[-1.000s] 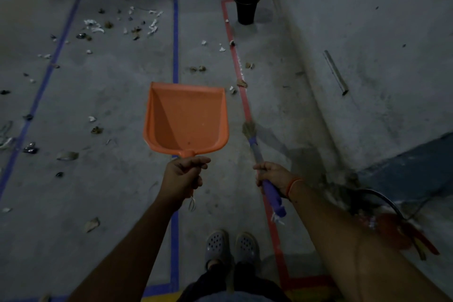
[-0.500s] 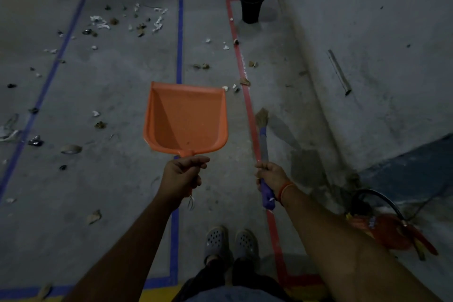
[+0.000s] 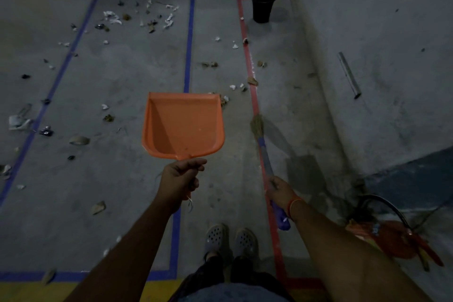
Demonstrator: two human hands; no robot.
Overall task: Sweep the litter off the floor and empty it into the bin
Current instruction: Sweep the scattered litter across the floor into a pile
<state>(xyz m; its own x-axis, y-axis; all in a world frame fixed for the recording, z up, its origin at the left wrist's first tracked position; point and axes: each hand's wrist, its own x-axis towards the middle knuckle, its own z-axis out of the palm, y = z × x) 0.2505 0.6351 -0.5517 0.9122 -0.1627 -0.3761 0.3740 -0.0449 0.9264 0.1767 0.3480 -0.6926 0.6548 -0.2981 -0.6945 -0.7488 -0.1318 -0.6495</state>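
We gripped the empty orange dustpan (image 3: 183, 126) in our left hand (image 3: 180, 180) and, having swung the broom (image 3: 263, 152) forward, clasped it in our right hand (image 3: 279, 190), litter (image 3: 137, 18) and bin (image 3: 262, 5) lying far ahead, unswept.

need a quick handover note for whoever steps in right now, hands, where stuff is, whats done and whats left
Left hand: grips the handle of the orange dustpan, held up off the floor; the pan looks empty.
Right hand: grips the purple-handled broom, bristles pointing down over the red tape line.
Litter lies scattered in the blue-taped area and along the red line.
Black bin stands at the far end by the wall.
Done: tools in hand.
Left: sweep litter into the pan, empty it into the bin.
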